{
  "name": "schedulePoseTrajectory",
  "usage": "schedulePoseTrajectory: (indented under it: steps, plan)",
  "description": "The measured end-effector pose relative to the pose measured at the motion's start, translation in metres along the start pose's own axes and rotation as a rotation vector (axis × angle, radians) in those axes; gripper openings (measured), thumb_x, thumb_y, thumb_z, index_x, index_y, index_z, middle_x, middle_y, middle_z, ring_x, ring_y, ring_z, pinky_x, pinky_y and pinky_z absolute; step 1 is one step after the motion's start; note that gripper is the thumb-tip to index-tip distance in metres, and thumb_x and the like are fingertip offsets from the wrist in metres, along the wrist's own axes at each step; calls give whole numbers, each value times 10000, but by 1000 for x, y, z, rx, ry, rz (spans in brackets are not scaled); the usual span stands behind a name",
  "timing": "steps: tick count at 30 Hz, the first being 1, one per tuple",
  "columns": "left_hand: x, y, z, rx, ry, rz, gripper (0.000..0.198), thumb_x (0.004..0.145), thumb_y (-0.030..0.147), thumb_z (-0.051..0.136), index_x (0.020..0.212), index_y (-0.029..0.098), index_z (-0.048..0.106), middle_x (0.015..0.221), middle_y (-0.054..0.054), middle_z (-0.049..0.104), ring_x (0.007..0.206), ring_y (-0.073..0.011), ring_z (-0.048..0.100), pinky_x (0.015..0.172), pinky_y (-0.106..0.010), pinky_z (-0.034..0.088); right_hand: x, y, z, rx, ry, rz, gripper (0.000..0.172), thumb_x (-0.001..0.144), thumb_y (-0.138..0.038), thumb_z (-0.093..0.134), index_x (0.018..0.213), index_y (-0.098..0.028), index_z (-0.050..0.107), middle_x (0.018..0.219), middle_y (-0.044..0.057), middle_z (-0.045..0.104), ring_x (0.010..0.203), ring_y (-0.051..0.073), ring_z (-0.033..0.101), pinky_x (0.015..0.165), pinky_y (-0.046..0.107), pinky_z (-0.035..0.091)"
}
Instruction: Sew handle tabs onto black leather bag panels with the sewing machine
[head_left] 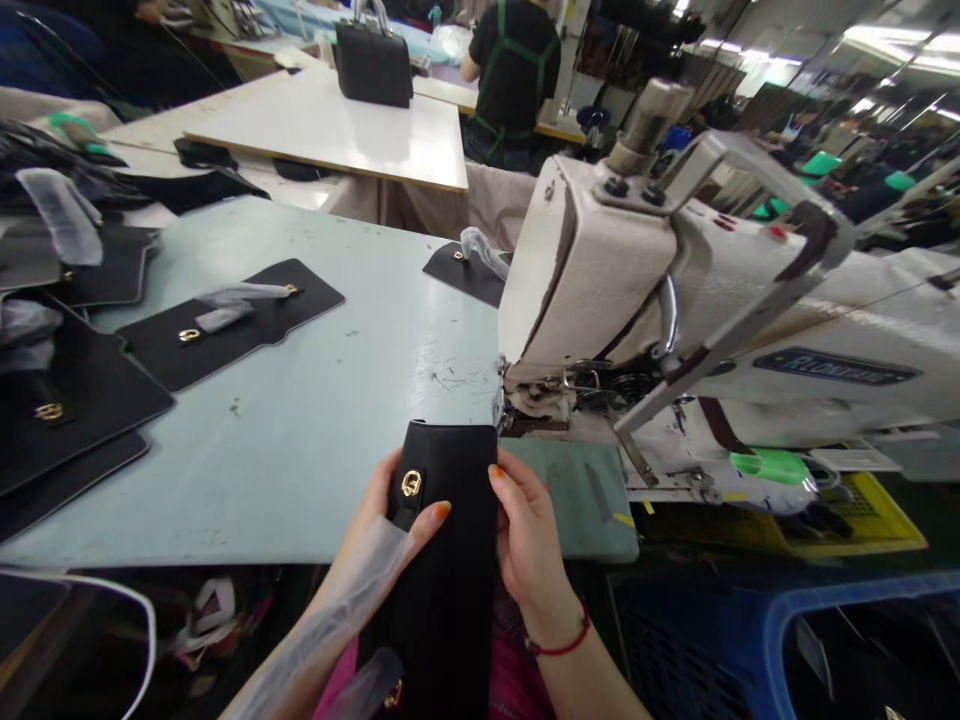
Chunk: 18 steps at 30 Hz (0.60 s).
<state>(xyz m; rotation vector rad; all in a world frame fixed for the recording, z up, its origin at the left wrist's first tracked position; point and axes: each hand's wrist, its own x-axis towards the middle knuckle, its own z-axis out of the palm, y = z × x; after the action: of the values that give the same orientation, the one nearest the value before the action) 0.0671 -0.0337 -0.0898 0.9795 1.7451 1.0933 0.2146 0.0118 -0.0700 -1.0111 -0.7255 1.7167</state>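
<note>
Between my hands is a black bag panel [454, 570] with gold hardware and a strap wrapped in clear plastic film. My left hand [390, 520] grips its left edge beside the gold buckle [411, 483], thumb lying on the front. On the opposite edge, my right hand [525, 525] pinches the panel, its thumb near the top corner and the other fingers partly hidden. The panel's top edge lies over the pale green table [300, 470], close to the needle area of the white sewing machine [600, 280].
Similar panels with wrapped handles [232, 315] lie on the left, several stacked at the table's edge. Another panel [465, 270] sits behind the machine head. A blue crate [780, 620] and a yellow crate [862, 510] stand low on the right. Farther back, a person [514, 80] stands near a black handbag [373, 62].
</note>
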Motion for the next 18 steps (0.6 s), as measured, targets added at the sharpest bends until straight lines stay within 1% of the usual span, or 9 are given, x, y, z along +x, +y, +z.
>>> schedulePoseTrajectory:
  steps: [4, 6, 8, 9, 11, 13, 15, 17, 18]
  plan:
    - [-8, -19, -15, 161, 183, 117, 1123, 626, 494, 788, 1514, 201, 167, 1392, -178, 438, 1212, -360, 505, 1017, -543, 408, 3, 23, -5, -127, -42, 59, 274, 872, -362, 669, 1103, -217, 703, 1089, 25, 700, 1012, 184, 639, 974, 323, 474]
    - [-17, -26, -27, 128, 203, 176, 1095, 666, 453, 778, 1526, 241, 135, 1407, -164, 424, 1245, -342, 479, 1048, -536, 376, 5, 36, -6, -67, -82, 86, 284, 862, -367, 684, 1101, -213, 695, 1099, 33, 697, 1016, 190, 639, 992, 346, 467]
    - [-27, -29, -40, -57, 170, 193, 932, 776, 409, 700, 1520, 297, 151, 1403, -133, 436, 1210, -281, 514, 1034, -474, 402, 7, 48, -5, 71, -100, 83, 285, 837, -371, 710, 1072, -210, 693, 1099, 42, 697, 1028, 204, 639, 997, 369, 469]
    - [-32, -29, -46, -182, 145, 178, 844, 827, 388, 652, 1513, 317, 166, 1379, -120, 461, 1142, -241, 557, 989, -426, 442, 8, 53, -4, 138, -104, 74, 288, 826, -371, 721, 1062, -208, 692, 1108, 47, 695, 1050, 210, 634, 1008, 379, 464]
    - [-39, -27, -56, -413, 94, 127, 745, 880, 363, 596, 1500, 329, 185, 1275, -103, 534, 910, -159, 616, 821, -319, 505, 9, 61, -2, 220, -115, 65, 299, 820, -378, 725, 1063, -209, 686, 1134, 53, 686, 1094, 218, 619, 1034, 395, 447]
    - [-42, -23, -63, -528, 21, 86, 725, 883, 350, 606, 1488, 316, 209, 1141, -79, 589, 710, -100, 568, 672, -247, 483, 10, 65, -1, 230, -129, 78, 306, 847, -395, 695, 1092, -213, 675, 1160, 56, 676, 1117, 218, 611, 1049, 408, 436]
    - [-41, -18, -66, -558, -67, 89, 734, 857, 344, 649, 1474, 307, 254, 1092, -67, 599, 686, -94, 541, 644, -232, 460, 10, 67, 1, 213, -144, 86, 307, 877, -409, 657, 1119, -221, 664, 1180, 54, 668, 1127, 214, 608, 1060, 413, 426]
    - [-38, -15, -66, -511, -136, 124, 747, 802, 343, 713, 1446, 301, 337, 1133, -76, 598, 794, -137, 577, 704, -256, 470, 10, 67, 2, 181, -154, 64, 305, 888, -416, 637, 1125, -225, 660, 1193, 51, 663, 1138, 214, 603, 1068, 414, 418]
    - [-36, -13, -66, -441, -147, 149, 708, 778, 345, 735, 1408, 294, 414, 1140, -76, 604, 853, -163, 588, 738, -270, 470, 10, 67, 3, 153, -160, 42, 309, 892, -422, 625, 1126, -223, 658, 1199, 54, 660, 1142, 217, 601, 1066, 416, 420]
